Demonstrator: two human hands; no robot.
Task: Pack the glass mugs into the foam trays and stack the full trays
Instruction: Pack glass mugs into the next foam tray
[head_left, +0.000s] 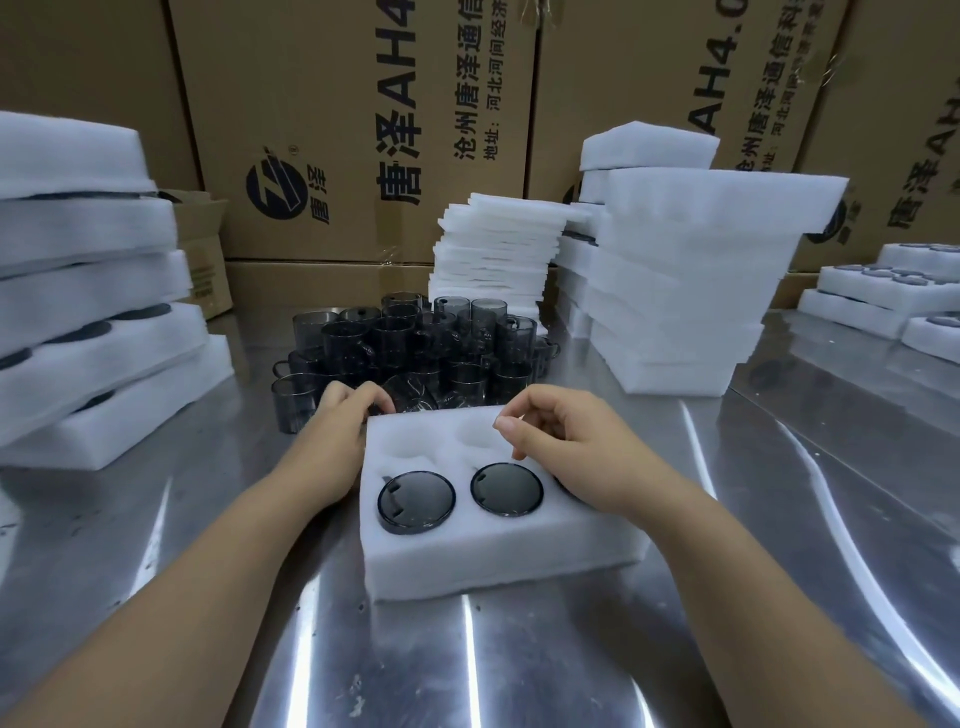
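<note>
A white foam tray (498, 551) lies on the metal table in front of me. Two dark glass mugs sit in its front row, one at the left (416, 501) and one in the middle (506, 489). A third dark rim at the front right is mostly hidden under my right hand. The back-row holes (475, 434) hold nothing. My left hand (332, 441) is at the tray's far left corner with fingers curled, next to a tilted mug (415, 392); whether it grips anything is unclear. My right hand (566, 447) hovers over the tray, loosely curled and holding nothing.
A cluster of loose dark mugs (415, 343) stands behind the tray. Filled foam trays are stacked at the left (93, 332), and more filled trays (872, 296) lie at the far right. Foam trays (675, 291) and thin foam sheets (493, 249) are piled at the back. Cardboard boxes (363, 130) wall the rear.
</note>
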